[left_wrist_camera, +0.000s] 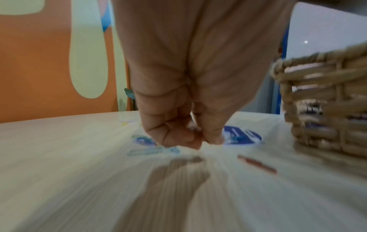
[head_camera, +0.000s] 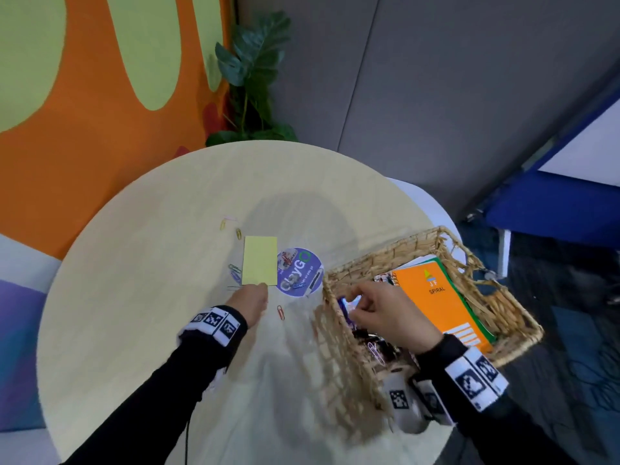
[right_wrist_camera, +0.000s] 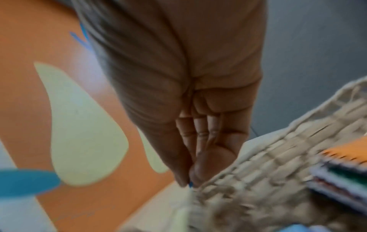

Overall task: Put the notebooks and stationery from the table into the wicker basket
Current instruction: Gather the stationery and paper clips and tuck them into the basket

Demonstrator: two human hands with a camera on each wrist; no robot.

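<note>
A round pale worktop (head_camera: 141, 297) carries a wicker basket (head_camera: 510, 317) at its right edge, part of the basket overhanging. Inside lies an orange spiral notebook (head_camera: 439, 303) over a green one, with small stationery in the left corner. The right hand (head_camera: 385, 313) hovers over that corner, thumb and fingers pinched on a small blue item (too blurred to name). The left hand (head_camera: 250, 302) is lowered at the near edge of a yellow sticky-note pad (head_camera: 259, 260), fingers curled together at the worktop; what they hold I cannot tell. Paper clips lie around: blue ones (head_camera: 235, 271) left of the pad, yellow ones (head_camera: 231, 228) beyond it, a red one (head_camera: 280, 312) between hand and basket. A round purple sticker (head_camera: 300, 273) sits beside the pad. The worktop's left half lies open.
</note>
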